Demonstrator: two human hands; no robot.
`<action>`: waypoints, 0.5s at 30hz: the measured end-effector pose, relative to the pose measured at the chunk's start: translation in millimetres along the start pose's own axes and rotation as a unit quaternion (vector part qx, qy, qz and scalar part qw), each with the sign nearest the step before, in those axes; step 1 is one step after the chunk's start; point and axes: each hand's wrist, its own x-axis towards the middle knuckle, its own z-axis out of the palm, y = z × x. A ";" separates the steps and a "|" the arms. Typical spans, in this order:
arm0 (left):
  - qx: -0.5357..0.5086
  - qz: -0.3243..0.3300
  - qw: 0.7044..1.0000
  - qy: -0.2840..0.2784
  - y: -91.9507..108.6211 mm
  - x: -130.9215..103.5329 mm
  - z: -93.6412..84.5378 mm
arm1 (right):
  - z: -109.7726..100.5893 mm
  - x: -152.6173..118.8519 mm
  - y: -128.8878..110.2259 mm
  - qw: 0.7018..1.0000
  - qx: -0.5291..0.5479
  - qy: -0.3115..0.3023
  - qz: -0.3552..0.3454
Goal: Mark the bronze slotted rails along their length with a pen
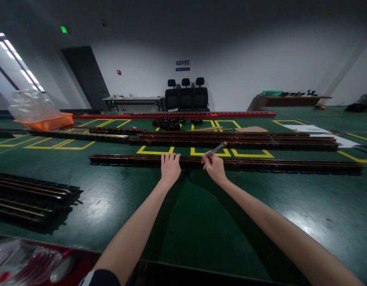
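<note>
A long black rail with copper-coloured strips point(123, 160) lies crosswise on the green table in front of me. My left hand point(170, 169) is on its middle, fingers bent over the top toward the far edge; the thumb is hidden. A short way to the right, my right hand point(214, 167) is closed around a slim pen-like tool point(217, 148) with a partly clear barrel. Its back end points up and right. The tip is hidden by my fingers, close to the rail, and I cannot tell whether it touches.
Behind lie more bundled rails point(237, 140), black parts point(167, 123) and a red beam point(231, 114). A stack of rails point(28, 198) sits at left, an orange tray point(45, 122) with plastic bags beyond it. Yellow tape outlines mark the green table point(201, 222).
</note>
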 end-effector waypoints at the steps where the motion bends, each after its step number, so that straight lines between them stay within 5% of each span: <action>1: 0.000 -0.001 1.000 0.002 0.2 0.0 -0.6 | 0.0 0.2 0.3 1.000 -0.003 0.000 0.001; 15: -0.022 -0.019 1.000 -0.008 0.0 2.6 -7.1 | 0.9 0.0 -2.4 1.000 0.021 -0.006 0.019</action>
